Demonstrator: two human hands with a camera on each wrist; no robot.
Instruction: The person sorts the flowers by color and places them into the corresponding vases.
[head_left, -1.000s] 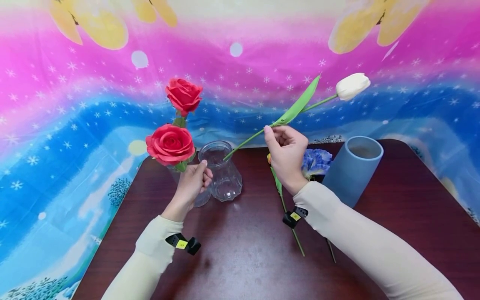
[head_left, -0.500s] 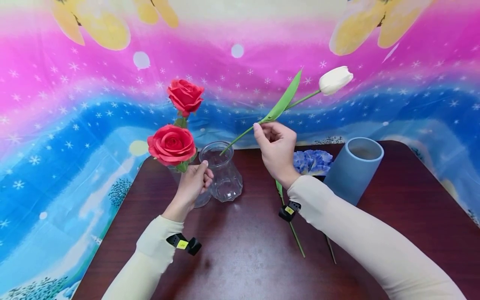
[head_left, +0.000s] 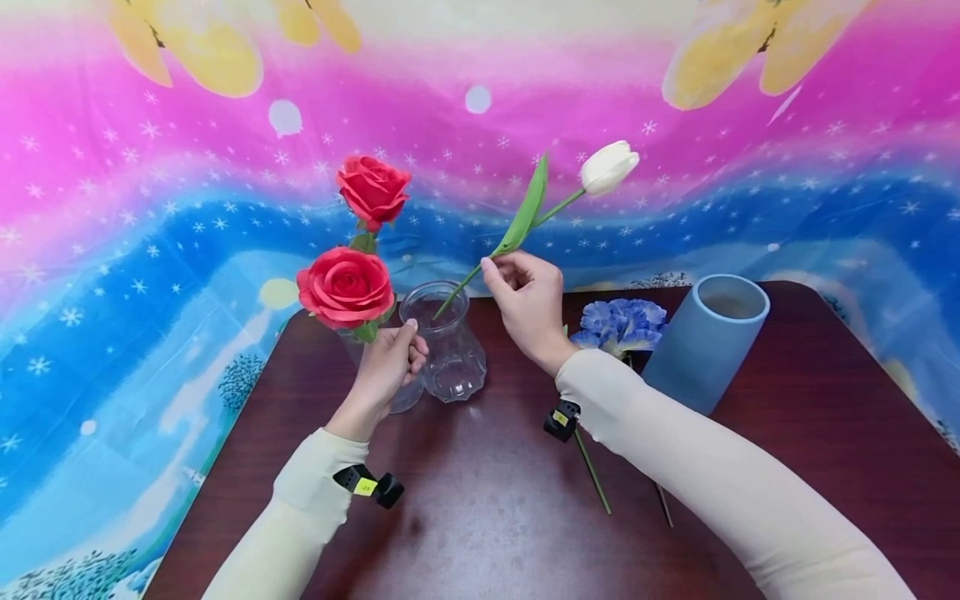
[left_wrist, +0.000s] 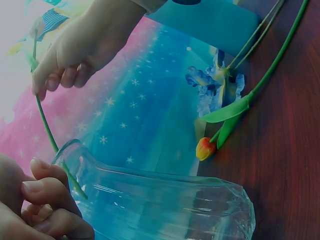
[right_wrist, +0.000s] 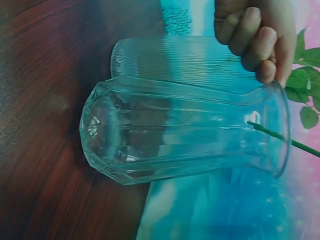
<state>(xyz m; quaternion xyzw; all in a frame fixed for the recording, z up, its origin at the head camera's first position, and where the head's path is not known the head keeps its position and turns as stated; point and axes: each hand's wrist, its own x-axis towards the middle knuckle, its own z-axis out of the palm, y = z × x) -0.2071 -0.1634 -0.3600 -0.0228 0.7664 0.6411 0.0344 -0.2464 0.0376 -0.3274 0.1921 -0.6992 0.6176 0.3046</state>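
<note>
In the head view my right hand (head_left: 527, 308) pinches the green stem of a white tulip (head_left: 610, 167) between thumb and fingers. The tulip leans up to the right, its stem end inside the mouth of a clear glass vase (head_left: 456, 371). My left hand (head_left: 387, 367) has its fingers curled at the vase's rim and appears to pinch it; in the right wrist view the left hand (right_wrist: 255, 40) meets the rim. Two red roses (head_left: 347, 286) rise behind the left hand, above a ribbed glass vase (right_wrist: 175, 57) standing beside the clear one.
A blue vase (head_left: 705, 350) stands at the right of the dark wooden table (head_left: 480, 517). Near it lie a blue flower (head_left: 621, 323) and a red-yellow tulip (left_wrist: 205, 149), their stems toward the front. A printed cloth (head_left: 480, 50) hangs behind the table.
My right hand has moved left with the white tulip, which now stands steeper over the glass vase. Its stem end dips a little lower in the mouth. My left hand has stayed in place.
</note>
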